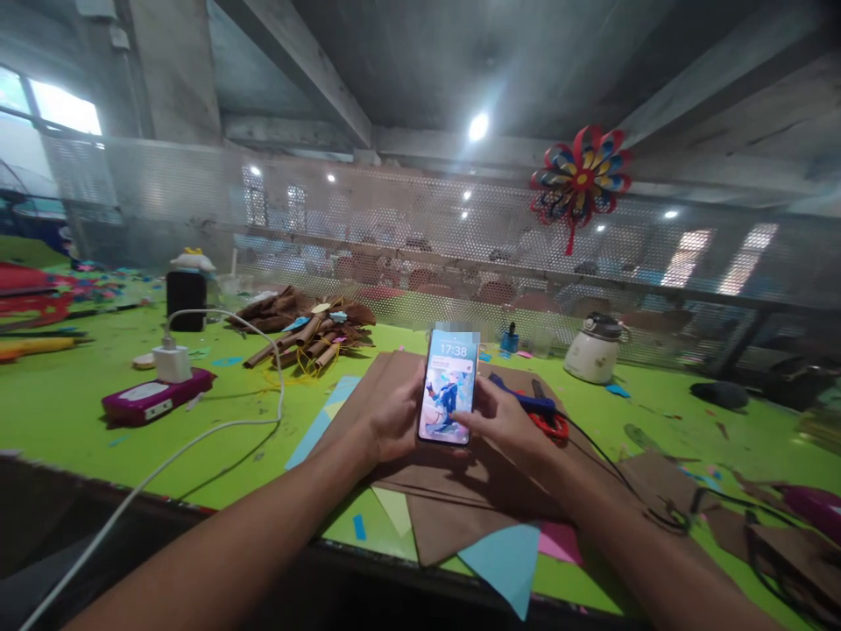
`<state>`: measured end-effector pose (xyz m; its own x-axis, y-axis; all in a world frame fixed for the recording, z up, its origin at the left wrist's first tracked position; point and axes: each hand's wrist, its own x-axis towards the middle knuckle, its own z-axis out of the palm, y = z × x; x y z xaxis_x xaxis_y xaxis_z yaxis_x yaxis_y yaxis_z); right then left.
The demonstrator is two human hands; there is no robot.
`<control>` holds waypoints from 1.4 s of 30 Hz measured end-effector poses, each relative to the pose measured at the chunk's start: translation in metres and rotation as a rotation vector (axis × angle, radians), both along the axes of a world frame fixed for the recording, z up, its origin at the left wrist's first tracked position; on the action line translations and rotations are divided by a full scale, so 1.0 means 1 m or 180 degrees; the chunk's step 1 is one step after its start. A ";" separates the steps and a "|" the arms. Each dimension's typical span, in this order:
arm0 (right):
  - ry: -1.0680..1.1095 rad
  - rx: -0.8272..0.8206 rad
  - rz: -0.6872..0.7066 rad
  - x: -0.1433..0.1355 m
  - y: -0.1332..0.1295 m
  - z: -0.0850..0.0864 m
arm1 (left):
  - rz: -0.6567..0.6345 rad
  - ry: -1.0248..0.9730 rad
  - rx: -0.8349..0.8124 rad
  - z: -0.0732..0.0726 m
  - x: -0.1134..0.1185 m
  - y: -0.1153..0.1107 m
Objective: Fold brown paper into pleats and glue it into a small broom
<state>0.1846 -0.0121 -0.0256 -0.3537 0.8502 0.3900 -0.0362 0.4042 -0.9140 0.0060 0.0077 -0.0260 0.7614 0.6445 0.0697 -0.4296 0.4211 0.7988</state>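
So the phone is upright, long axis pointing away from the table's near edge, held above the brown paper around the middle of that edge. Left hand is curled round its left side, holding it. Right hand is about half open at the other side, thumb over the lower screen; can't tell if it's touching. Both hands are pretty much equally near.

Matt brown paper (the phone, glossy).
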 end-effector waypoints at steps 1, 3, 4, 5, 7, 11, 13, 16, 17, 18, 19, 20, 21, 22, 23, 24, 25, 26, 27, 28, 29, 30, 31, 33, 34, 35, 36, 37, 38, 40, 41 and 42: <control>0.0022 -0.0087 -0.0003 -0.004 -0.002 -0.001 | 0.0051 0.0034 -0.0021 0.001 0.001 -0.001; -0.0011 -0.0246 -0.0140 -0.010 -0.004 -0.004 | 0.0076 0.0088 -0.0055 0.002 0.002 -0.003; -0.0051 -0.0273 -0.0290 -0.013 -0.003 -0.005 | 0.0066 0.0122 -0.0068 0.003 0.003 -0.004; -0.0086 -0.0257 -0.0485 -0.014 -0.002 -0.006 | 0.0058 0.0160 -0.0068 0.003 0.004 -0.004; -0.0103 -0.0170 -0.0915 -0.015 0.001 -0.005 | 0.0048 0.0260 -0.0030 0.002 0.006 -0.004; 0.0253 -0.0259 -0.1263 -0.011 0.005 -0.001 | -0.0111 0.0387 0.0073 -0.001 0.007 -0.005; 0.0458 -0.0350 -0.1133 -0.009 0.005 0.000 | -0.0151 0.0374 0.0097 -0.001 0.006 -0.006; 0.0530 -0.0314 -0.0924 -0.007 0.003 -0.003 | -0.0185 0.0358 0.0093 -0.002 0.005 -0.005; 0.0516 -0.0290 -0.0896 -0.006 0.003 -0.004 | -0.0214 0.0345 0.0086 -0.002 0.004 -0.005; 0.0492 -0.0281 -0.0879 -0.006 0.002 -0.006 | -0.0246 0.0324 0.0082 -0.003 0.004 -0.004; 0.0457 -0.0275 -0.0862 -0.006 0.002 -0.006 | -0.0279 0.0302 0.0083 -0.004 0.004 -0.003; 0.0423 -0.0276 -0.0849 -0.006 0.001 -0.006 | -0.0289 0.0269 0.0094 -0.004 0.004 -0.002; 0.0379 -0.0291 -0.0834 -0.006 0.000 -0.006 | -0.0272 0.0234 0.0108 -0.004 0.004 -0.002; 0.0325 -0.0298 -0.0816 -0.007 -0.001 -0.005 | -0.0240 0.0210 0.0117 -0.004 0.004 -0.002; 0.0270 -0.0277 -0.0807 -0.008 -0.002 -0.004 | -0.0191 0.0201 0.0118 -0.004 0.005 -0.003; 0.0212 -0.0232 -0.0817 -0.009 -0.002 -0.003 | -0.0131 0.0212 0.0109 -0.003 0.006 -0.004; 0.0152 -0.0169 -0.0852 -0.010 -0.003 -0.003 | -0.0067 0.0238 0.0094 -0.001 0.008 -0.005; 0.0093 -0.0095 -0.0912 -0.011 -0.003 -0.002 | 0.0001 0.0277 0.0080 0.000 0.009 -0.007; 0.0041 -0.0023 -0.0999 -0.012 -0.002 -0.003 | 0.0068 0.0325 0.0073 0.002 0.011 -0.009; -0.0005 0.0037 -0.1111 -0.013 -0.001 -0.003 | 0.0136 0.0350 0.0084 0.003 0.013 -0.011; -0.0052 0.0078 -0.1238 -0.014 0.000 -0.004 | 0.0180 0.0358 0.0101 0.003 0.015 -0.012; -0.0100 0.0112 -0.1366 -0.015 0.001 -0.006 | 0.0197 0.0349 0.0116 0.004 0.017 -0.013; -0.0149 0.0144 -0.1485 -0.016 0.003 -0.007 | 0.0195 0.0324 0.0128 0.003 0.018 -0.013; -0.0249 0.0195 -0.1698 -0.017 0.005 -0.009 | 0.0206 0.0263 0.0140 0.002 0.022 -0.013; -0.0293 0.0212 -0.1769 -0.018 0.006 -0.009 | 0.0230 0.0236 0.0149 0.001 0.023 -0.012; -0.0318 0.0219 -0.1813 -0.019 0.006 -0.009 | 0.0251 0.0214 0.0161 0.000 0.023 -0.011; -0.0321 0.0217 -0.1829 -0.019 0.005 -0.009 | 0.0260 0.0196 0.0172 -0.001 0.024 -0.011; -0.0300 0.0205 -0.1805 -0.019 0.004 -0.009 | 0.0243 0.0194 0.0179 -0.001 0.023 -0.010; -0.0251 0.0186 -0.1741 -0.019 0.002 -0.008 | 0.0212 0.0204 0.0178 -0.002 0.022 -0.010; -0.0091 0.0114 -0.1493 -0.018 -0.001 -0.008 | 0.0158 0.0241 0.0157 -0.002 0.019 -0.009; -0.0010 0.0056 -0.1323 -0.016 -0.002 -0.007 | 0.0149 0.0259 0.0136 -0.002 0.017 -0.009; 0.0059 -0.0024 -0.1138 -0.014 -0.003 -0.007 | 0.0136 0.0265 0.0109 -0.001 0.015 -0.009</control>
